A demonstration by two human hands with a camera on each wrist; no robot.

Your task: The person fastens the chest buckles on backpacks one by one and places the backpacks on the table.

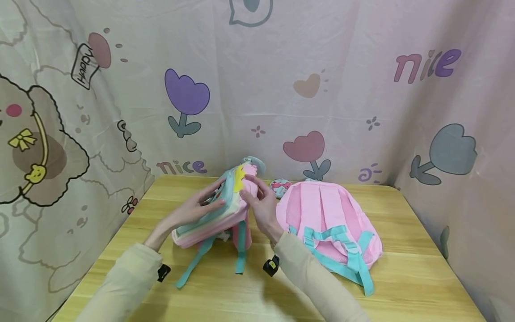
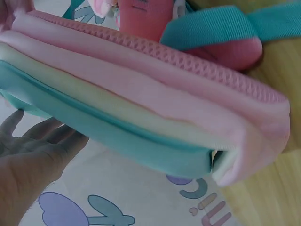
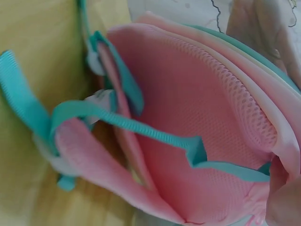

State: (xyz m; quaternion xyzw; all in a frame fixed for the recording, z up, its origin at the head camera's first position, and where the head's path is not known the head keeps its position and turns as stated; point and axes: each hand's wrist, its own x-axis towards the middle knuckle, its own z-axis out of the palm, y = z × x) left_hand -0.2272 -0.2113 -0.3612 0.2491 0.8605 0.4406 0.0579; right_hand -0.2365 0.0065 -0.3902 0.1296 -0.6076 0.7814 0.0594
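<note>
Left hand (image 1: 196, 208): laid with extended fingers against the striped backpack (image 1: 229, 218).
Striped backpack: tilted between both hands, left of centre over the table (image 1: 418, 268).
Right hand (image 1: 263, 209): pinching the striped backpack's right edge.
Pink backpack (image 1: 327, 203): lying farther right, teal straps (image 1: 337, 266) toward near side.

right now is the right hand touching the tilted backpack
Touching. The right wrist view shows the right hand against the pink cloth of the tilted backpack, no gap between.

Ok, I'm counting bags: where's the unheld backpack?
In the head view, the unheld backpack lies straps up on the table, at right, beside the right hand.
</note>
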